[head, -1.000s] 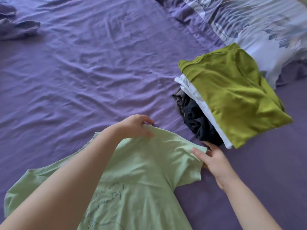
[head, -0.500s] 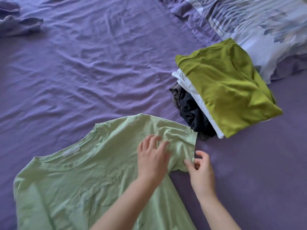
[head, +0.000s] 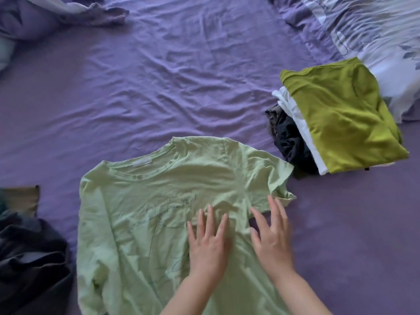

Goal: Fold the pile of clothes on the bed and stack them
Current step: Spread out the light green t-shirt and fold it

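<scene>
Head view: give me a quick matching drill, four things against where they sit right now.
Things:
1. pale green T-shirt
2. olive green top
3. dark clothes pile
4. left hand

Places:
A. on top of the folded stack, right
B. at the left edge of the bed
C. spread flat in the middle
D. flat on the shirt's front

Pairs: 1-C, 2-A, 3-B, 4-D

Purple bed sheet (head: pixel 181 71): wrinkled, covering the whole bed surface. Floral-print pillow (head: pixel 368 30): white and lilac, at the far right corner. Crumpled purple bedding (head: pixel 45 17): bunched at the far left corner, lying on the sheet.
</scene>
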`<control>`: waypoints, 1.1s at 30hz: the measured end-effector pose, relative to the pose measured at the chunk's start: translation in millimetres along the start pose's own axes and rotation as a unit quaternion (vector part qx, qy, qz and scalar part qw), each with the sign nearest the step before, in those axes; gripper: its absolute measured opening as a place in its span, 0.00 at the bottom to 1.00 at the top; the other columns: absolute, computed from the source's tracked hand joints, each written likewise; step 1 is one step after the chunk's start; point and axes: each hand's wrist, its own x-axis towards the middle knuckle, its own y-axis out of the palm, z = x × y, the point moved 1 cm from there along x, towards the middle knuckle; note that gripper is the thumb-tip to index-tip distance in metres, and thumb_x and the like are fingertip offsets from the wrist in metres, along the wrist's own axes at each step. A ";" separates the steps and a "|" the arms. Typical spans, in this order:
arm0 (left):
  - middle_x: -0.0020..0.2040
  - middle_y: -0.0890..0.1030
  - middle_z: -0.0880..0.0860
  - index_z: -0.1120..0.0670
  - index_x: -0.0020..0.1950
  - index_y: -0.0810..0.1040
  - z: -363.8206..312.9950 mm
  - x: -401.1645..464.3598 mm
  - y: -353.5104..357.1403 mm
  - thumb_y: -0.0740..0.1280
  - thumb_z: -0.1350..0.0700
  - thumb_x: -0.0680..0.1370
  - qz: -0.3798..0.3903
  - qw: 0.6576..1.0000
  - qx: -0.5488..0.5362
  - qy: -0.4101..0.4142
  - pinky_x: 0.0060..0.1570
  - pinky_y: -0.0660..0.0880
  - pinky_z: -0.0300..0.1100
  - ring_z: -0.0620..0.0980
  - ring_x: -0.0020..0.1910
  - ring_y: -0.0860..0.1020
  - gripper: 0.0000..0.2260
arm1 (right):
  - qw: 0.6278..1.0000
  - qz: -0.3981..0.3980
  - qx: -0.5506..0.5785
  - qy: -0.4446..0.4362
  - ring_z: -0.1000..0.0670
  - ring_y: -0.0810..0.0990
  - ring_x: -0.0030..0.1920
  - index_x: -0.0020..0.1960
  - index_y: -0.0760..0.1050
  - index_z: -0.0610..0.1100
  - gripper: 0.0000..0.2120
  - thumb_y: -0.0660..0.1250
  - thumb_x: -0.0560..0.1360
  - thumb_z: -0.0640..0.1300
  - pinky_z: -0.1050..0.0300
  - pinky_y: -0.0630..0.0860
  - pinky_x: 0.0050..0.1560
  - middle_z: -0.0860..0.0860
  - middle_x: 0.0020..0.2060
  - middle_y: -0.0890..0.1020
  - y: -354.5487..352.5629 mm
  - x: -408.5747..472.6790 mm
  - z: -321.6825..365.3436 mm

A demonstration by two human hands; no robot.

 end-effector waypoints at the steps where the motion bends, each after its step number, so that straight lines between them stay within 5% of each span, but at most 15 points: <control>1: 0.75 0.64 0.59 0.43 0.72 0.68 4.0 -10.9 0.8 0.72 0.43 0.71 -0.009 1.000 -0.005 0.003 0.67 0.61 0.64 0.62 0.74 0.60 0.31 | 1.000 0.010 -0.014 -0.012 0.38 0.65 0.66 0.56 0.81 0.42 0.22 0.77 0.62 0.35 0.40 0.72 0.61 0.34 0.65 0.73 2.9 -7.3 3.5; 2: 0.69 0.73 0.58 0.45 0.66 0.76 9.5 -22.0 4.2 0.77 0.44 0.64 -0.024 1.000 0.000 0.011 0.61 0.70 0.62 0.61 0.68 0.71 0.32 | 0.999 0.016 -0.026 -0.028 0.38 0.64 0.67 0.56 0.81 0.43 0.19 0.74 0.65 0.37 0.40 0.70 0.63 0.35 0.65 0.72 4.6 -13.5 7.6; 4: 0.65 0.77 0.55 0.46 0.62 0.80 22.0 -44.6 7.6 0.81 0.46 0.57 0.000 1.000 -0.008 0.002 0.56 0.74 0.60 0.59 0.63 0.76 0.34 | 0.994 0.052 -0.058 -0.080 0.39 0.66 0.68 0.58 0.80 0.44 0.17 0.63 0.71 0.45 0.41 0.64 0.65 0.38 0.65 0.74 7.4 -26.1 17.3; 6: 0.75 0.65 0.53 0.42 0.71 0.70 34.9 -66.1 14.9 0.75 0.49 0.67 0.036 0.999 -0.028 -0.005 0.65 0.64 0.64 0.60 0.72 0.65 0.33 | 0.976 0.122 -0.112 -0.142 0.42 0.73 0.66 0.57 0.81 0.46 0.22 0.55 0.72 0.51 0.39 0.68 0.63 0.43 0.61 0.79 12.0 -38.0 22.3; 8: 0.79 0.42 0.49 0.41 0.77 0.52 50.9 -81.1 27.2 0.59 0.54 0.79 0.053 0.998 -0.015 -0.035 0.72 0.43 0.62 0.57 0.78 0.44 0.29 | 0.964 0.168 -0.152 -0.137 0.40 0.79 0.60 0.53 0.83 0.45 0.24 0.53 0.70 0.53 0.33 0.71 0.57 0.45 0.55 0.83 10.5 -43.6 25.9; 9: 0.79 0.41 0.49 0.42 0.77 0.51 58.5 -90.2 29.4 0.57 0.55 0.80 0.046 0.998 -0.025 -0.048 0.73 0.41 0.59 0.56 0.78 0.42 0.28 | 0.960 0.192 -0.162 -0.124 0.38 0.79 0.58 0.51 0.83 0.44 0.24 0.53 0.70 0.52 0.31 0.71 0.56 0.44 0.54 0.83 9.7 -45.9 29.2; 11: 0.77 0.61 0.55 0.43 0.71 0.69 67.8 -107.8 22.1 0.69 0.56 0.73 0.024 0.996 -0.049 -0.070 0.72 0.57 0.57 0.58 0.75 0.60 0.28 | 0.954 0.213 -0.167 -0.127 0.37 0.79 0.58 0.48 0.83 0.42 0.22 0.55 0.69 0.52 0.31 0.71 0.56 0.41 0.53 0.83 11.1 -47.5 46.4; 13: 0.60 0.81 0.55 0.46 0.54 0.83 81.8 -122.0 9.5 0.81 0.56 0.54 -0.022 0.994 -0.069 -0.087 0.55 0.77 0.54 0.56 0.59 0.79 0.28 | 0.952 0.194 -0.151 -0.181 0.38 0.79 0.58 0.49 0.83 0.43 0.15 0.66 0.69 0.51 0.33 0.73 0.55 0.42 0.53 0.82 21.3 -50.1 75.1; 15: 0.54 0.83 0.54 0.47 0.50 0.85 102.4 -130.7 2.2 0.82 0.58 0.51 -0.058 0.986 -0.076 -0.136 0.51 0.78 0.54 0.56 0.55 0.82 0.28 | 0.944 0.215 -0.110 -0.226 0.39 0.78 0.60 0.51 0.82 0.44 0.19 0.79 0.63 0.47 0.36 0.74 0.56 0.42 0.55 0.82 36.1 -54.5 107.7; 18: 0.68 0.73 0.58 0.49 0.65 0.77 142.1 -147.6 -7.7 0.72 0.60 0.69 -0.089 0.969 -0.124 -0.195 0.68 0.64 0.59 0.58 0.70 0.69 0.24 | 0.925 0.274 -0.073 -0.255 0.39 0.71 0.68 0.61 0.78 0.43 0.21 0.74 0.70 0.46 0.40 0.68 0.65 0.42 0.65 0.76 56.2 -65.2 153.7; 21: 0.77 0.59 0.53 0.47 0.74 0.64 185.6 -167.6 -9.1 0.59 0.56 0.79 -0.123 0.955 -0.101 -0.252 0.74 0.46 0.54 0.53 0.77 0.51 0.23 | 0.916 0.261 -0.045 -0.301 0.37 0.78 0.59 0.55 0.81 0.41 0.22 0.79 0.63 0.45 0.40 0.76 0.55 0.40 0.57 0.81 71.2 -75.9 194.4; 23: 0.77 0.58 0.54 0.48 0.74 0.64 214.2 -178.5 -14.0 0.59 0.55 0.80 -0.149 0.946 -0.098 -0.272 0.74 0.47 0.55 0.54 0.77 0.51 0.22 | 0.907 0.257 -0.022 -0.332 0.38 0.80 0.57 0.55 0.81 0.40 0.24 0.80 0.62 0.46 0.44 0.79 0.52 0.40 0.56 0.81 77.5 -82.4 223.6; 27: 0.75 0.64 0.55 0.49 0.72 0.69 263.5 -189.9 -36.8 0.64 0.50 0.79 -0.207 0.941 -0.065 -0.258 0.73 0.54 0.58 0.57 0.76 0.58 0.21 | 0.893 0.299 0.076 -0.327 0.50 0.57 0.75 0.75 0.58 0.48 0.26 0.59 0.80 0.53 0.57 0.55 0.72 0.51 0.74 0.61 100.4 -83.4 274.5; 29: 0.70 0.72 0.56 0.50 0.66 0.76 286.8 -189.0 -47.9 0.70 0.51 0.75 -0.265 0.937 -0.027 -0.224 0.68 0.62 0.64 0.60 0.71 0.66 0.19 | 0.888 0.320 0.160 -0.289 0.52 0.55 0.75 0.76 0.56 0.48 0.28 0.60 0.79 0.53 0.60 0.51 0.73 0.52 0.75 0.60 110.4 -79.0 300.6; 33: 0.77 0.59 0.51 0.42 0.73 0.66 344.4 -175.2 -64.0 0.62 0.43 0.79 -0.220 0.950 0.026 -0.219 0.71 0.44 0.64 0.59 0.77 0.51 0.22 | 0.861 0.366 0.304 -0.180 0.56 0.54 0.76 0.76 0.54 0.48 0.31 0.64 0.78 0.49 0.64 0.52 0.72 0.55 0.74 0.59 124.4 -76.8 353.1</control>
